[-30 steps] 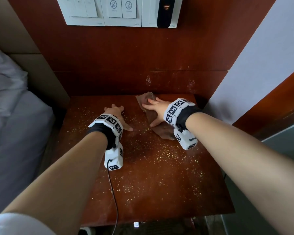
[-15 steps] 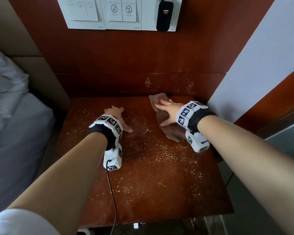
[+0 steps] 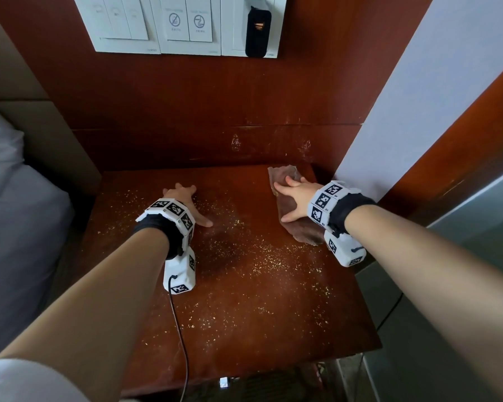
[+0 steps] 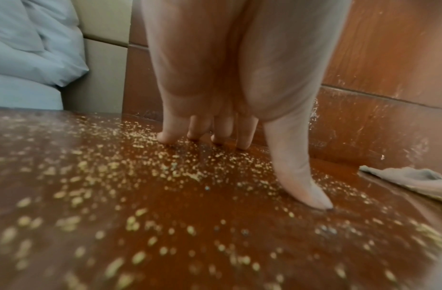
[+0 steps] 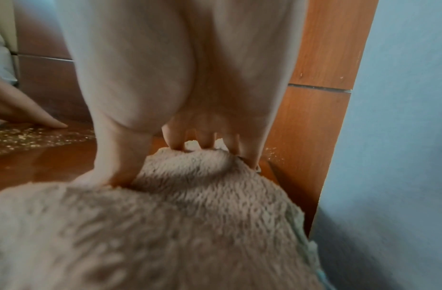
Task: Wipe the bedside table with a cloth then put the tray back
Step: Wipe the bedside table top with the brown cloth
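Note:
The brown wooden bedside table [image 3: 259, 314] is strewn with yellow crumbs [image 3: 273, 256]. A beige-brown fluffy cloth [image 3: 282, 173] lies at its back right corner, against the wall. My right hand [image 3: 291, 198] presses flat on the cloth with fingers straight; the right wrist view shows the fingertips [image 5: 205, 143] on the cloth [image 5: 190, 215]. My left hand [image 3: 193, 205] rests flat on the table at the back middle, fingers spread among crumbs [image 4: 165, 172], holding nothing. The left wrist view catches the cloth's edge [image 4: 408, 178] at its right. No tray is in view.
A bed with white linen [image 3: 18, 227] stands close on the left. A white wall [image 3: 418, 111] bounds the table's right side and a wood panel [image 3: 215, 111] its back. Above hang a switch panel [image 3: 157, 24] and a black plug-in device [image 3: 257, 30].
My right hand has slid the cloth rightwards along the back of the table into the corner by the wall. The left hand has stayed where it was.

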Available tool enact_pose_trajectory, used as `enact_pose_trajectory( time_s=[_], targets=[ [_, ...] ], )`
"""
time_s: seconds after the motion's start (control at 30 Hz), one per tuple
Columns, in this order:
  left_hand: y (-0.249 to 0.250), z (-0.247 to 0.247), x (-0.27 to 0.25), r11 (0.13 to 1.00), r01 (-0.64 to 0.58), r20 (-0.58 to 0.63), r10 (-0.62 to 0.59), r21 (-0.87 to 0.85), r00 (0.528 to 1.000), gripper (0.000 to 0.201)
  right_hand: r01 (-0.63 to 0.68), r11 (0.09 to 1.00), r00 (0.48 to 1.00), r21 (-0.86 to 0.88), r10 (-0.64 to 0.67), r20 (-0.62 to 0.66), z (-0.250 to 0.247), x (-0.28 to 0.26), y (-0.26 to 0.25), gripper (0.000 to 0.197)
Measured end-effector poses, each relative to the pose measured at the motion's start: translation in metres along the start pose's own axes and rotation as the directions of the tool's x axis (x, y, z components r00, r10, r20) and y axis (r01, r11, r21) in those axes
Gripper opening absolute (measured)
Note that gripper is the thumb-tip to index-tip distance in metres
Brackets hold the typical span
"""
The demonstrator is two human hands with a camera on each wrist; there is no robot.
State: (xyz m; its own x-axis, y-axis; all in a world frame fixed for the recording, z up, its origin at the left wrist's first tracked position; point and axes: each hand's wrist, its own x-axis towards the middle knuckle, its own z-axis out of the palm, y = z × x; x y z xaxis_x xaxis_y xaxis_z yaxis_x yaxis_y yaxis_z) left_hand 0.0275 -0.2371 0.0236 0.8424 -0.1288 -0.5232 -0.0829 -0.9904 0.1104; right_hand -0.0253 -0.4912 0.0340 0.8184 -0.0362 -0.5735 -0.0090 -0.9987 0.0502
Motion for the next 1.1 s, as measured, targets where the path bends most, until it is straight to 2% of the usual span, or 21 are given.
enact_pose_trajectory(
  time_s=[0.17, 0.37, 0.57, 0.9, 1.0, 1.1],
  targets=[
    [0.002, -0.002, 0.001, 1.0, 0.017, 0.022, -0.017, 0.002, 1.0, 0.108, 0.038, 0.999, 0.999, -0.021, -0.038, 0.001, -0.007, 0.002, -0.021, 0.096],
    [0.003, -0.005, -0.003, 1.0, 0.016, 0.029, -0.016, 0.017, 0.999, 0.108, 0.112, 0.993, 0.993, -0.023, -0.113, -0.032, -0.017, 0.027, -0.059, 0.097],
    [0.008, -0.01, -0.006, 0.998, 0.022, 0.073, -0.026, 0.06, 0.997, 0.108, 0.167, 0.986, 0.986, -0.029, -0.167, -0.019, -0.032, 0.05, -0.075, 0.099],
    [0.012, -0.014, -0.009, 0.995, 0.017, 0.058, -0.023, 0.097, 0.998, 0.106, 0.18, 0.983, 0.983, -0.026, -0.181, -0.035, -0.03, 0.051, -0.073, 0.095],
    [0.012, -0.012, -0.011, 0.996, 0.013, 0.035, -0.016, 0.09, 0.999, 0.103, 0.18, 0.984, 0.983, 0.002, -0.18, -0.034, -0.024, 0.043, -0.06, 0.095],
    [0.01, -0.01, -0.012, 0.997, 0.011, 0.022, -0.012, 0.076, 1.0, 0.102, 0.116, 0.993, 0.992, 0.035, -0.114, -0.048, -0.016, 0.034, -0.034, 0.094]
  ],
)
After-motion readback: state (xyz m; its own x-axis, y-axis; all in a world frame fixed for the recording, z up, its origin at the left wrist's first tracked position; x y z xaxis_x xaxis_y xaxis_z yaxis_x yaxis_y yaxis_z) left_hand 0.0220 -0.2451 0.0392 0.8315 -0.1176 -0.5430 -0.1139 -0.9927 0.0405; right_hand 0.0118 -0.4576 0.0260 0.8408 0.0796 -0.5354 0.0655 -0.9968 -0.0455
